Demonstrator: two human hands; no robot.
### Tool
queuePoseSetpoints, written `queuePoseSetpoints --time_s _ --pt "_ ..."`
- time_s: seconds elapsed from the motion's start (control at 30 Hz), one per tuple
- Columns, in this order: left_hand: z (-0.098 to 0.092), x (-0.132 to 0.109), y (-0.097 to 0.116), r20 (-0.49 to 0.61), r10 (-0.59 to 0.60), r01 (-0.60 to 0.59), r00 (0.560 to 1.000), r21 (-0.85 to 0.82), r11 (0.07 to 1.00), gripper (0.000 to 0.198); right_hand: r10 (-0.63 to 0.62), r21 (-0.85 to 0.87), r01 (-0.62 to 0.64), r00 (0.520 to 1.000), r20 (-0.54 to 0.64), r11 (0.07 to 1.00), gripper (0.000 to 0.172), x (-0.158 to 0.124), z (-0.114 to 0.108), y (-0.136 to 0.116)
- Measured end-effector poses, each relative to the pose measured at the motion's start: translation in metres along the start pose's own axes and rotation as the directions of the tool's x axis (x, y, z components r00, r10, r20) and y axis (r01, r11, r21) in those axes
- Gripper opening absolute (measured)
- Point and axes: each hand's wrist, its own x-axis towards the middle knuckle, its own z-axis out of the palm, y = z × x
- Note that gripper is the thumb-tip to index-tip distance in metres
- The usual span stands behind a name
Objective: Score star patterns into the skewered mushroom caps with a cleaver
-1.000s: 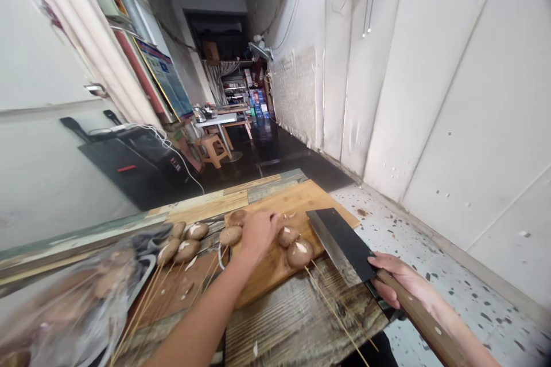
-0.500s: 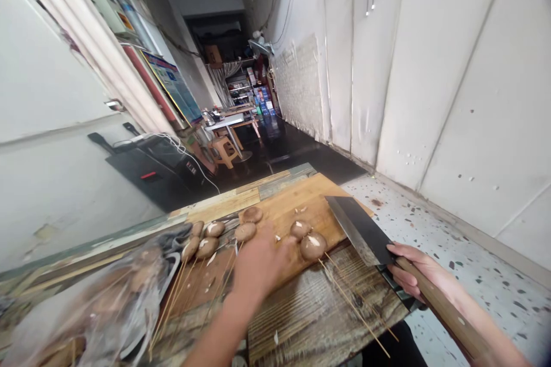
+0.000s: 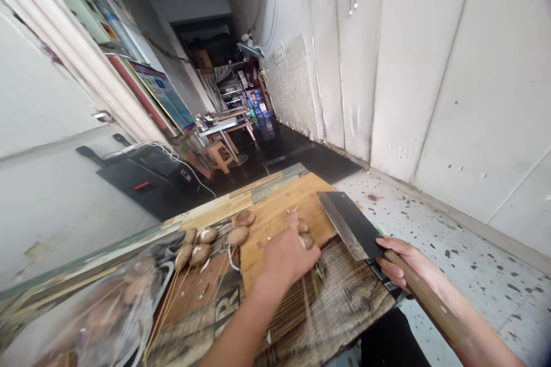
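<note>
My left hand lies over two brown mushrooms on a skewer at the near edge of the wooden cutting board; its fingers curl round them. My right hand grips the wooden handle of a cleaver, whose dark blade hovers tilted just right of the mushrooms. More skewered mushrooms lie to the left, their bamboo sticks pointing toward me.
A worn wooden table carries the board. A blurred clear plastic bag with mushrooms sits at the lower left. White wall panels run along the right above a speckled floor. A black machine stands behind the table.
My left hand moved from the middle of the board to the right and closed over the two skewered mushrooms. The cleaver stayed raised beside them.
</note>
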Motion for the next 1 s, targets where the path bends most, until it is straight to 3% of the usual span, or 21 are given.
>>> queuePoseSetpoints --time_s 0.1,0.17,0.23,0.33,0.53,0.67,0.8,1.0 --pt "-0.013 -0.003 -0.028 0.045 0.201 -0.202 0.978 0.019 0.979 0.082 -0.03 -0.02 0.03 1.0 -0.002 0.999 0.036 -0.002 0.0 0.001" --pt "-0.021 -0.002 -0.051 0.13 0.358 -0.356 0.925 -0.037 0.934 0.083 -0.05 -0.045 0.05 0.999 -0.003 0.998 0.034 -0.007 0.003 0.002" --pt "-0.028 0.0 -0.073 0.174 0.425 -0.412 0.889 -0.106 0.905 0.077 -0.059 -0.092 0.055 0.998 -0.038 0.994 0.031 -0.014 0.009 0.003" --pt "-0.028 -0.002 -0.092 0.162 0.406 -0.386 0.899 -0.142 0.911 0.068 -0.045 -0.245 0.019 0.994 -0.102 0.969 0.03 -0.029 0.022 0.005" --pt "0.011 -0.011 -0.084 -0.071 0.316 -0.323 0.946 -0.13 0.937 0.059 0.017 -0.456 -0.044 0.998 -0.062 0.889 0.033 -0.055 0.045 -0.002" --pt "0.036 -0.007 -0.077 -0.213 0.28 -0.316 0.936 -0.164 0.934 0.048 0.054 -0.537 -0.091 0.995 -0.085 0.839 0.032 -0.059 0.051 -0.006" --pt "0.044 -0.005 -0.079 -0.295 0.278 -0.347 0.914 -0.216 0.913 0.042 0.056 -0.599 -0.082 0.997 -0.062 0.796 0.031 -0.059 0.057 -0.006" --pt "0.048 -0.007 -0.077 -0.334 0.262 -0.342 0.905 -0.208 0.916 0.041 -0.076 -0.86 -0.038 0.993 -0.089 0.509 0.029 -0.06 0.069 -0.021"
